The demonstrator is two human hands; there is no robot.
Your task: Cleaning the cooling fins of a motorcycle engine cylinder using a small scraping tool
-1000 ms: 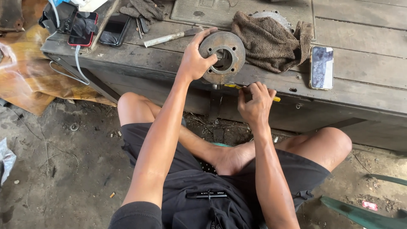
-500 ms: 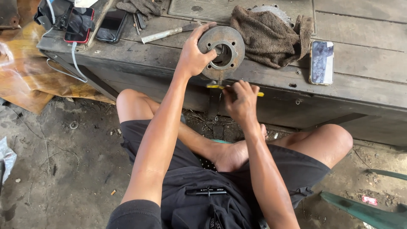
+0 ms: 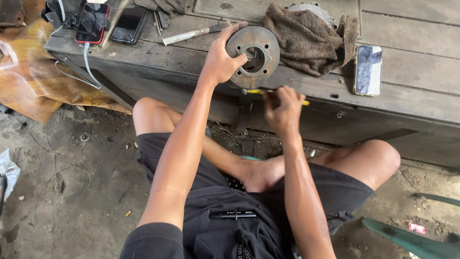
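A rusty round metal disc with a central hole (image 3: 254,55) stands tilted on the edge of a dark wooden bench (image 3: 412,100). My left hand (image 3: 221,60) grips the disc's left rim and holds it up. My right hand (image 3: 283,109) is closed around a thin tool with a yellow handle (image 3: 261,91), held level just below the disc; its tip reaches the disc's lower rim. The hand is blurred by motion. I sit on the ground in black shorts, with knees apart below the bench.
A brown rag (image 3: 306,36) lies over a toothed round part behind the disc. A phone (image 3: 368,69) lies at the right, two more phones (image 3: 93,21) and a metal rod (image 3: 189,34) at the left. Below is a dirt floor (image 3: 62,192).
My right hand with the yellow tool has shifted left along the bench edge and up toward the disc's lower rim. My left hand keeps its hold on the disc.
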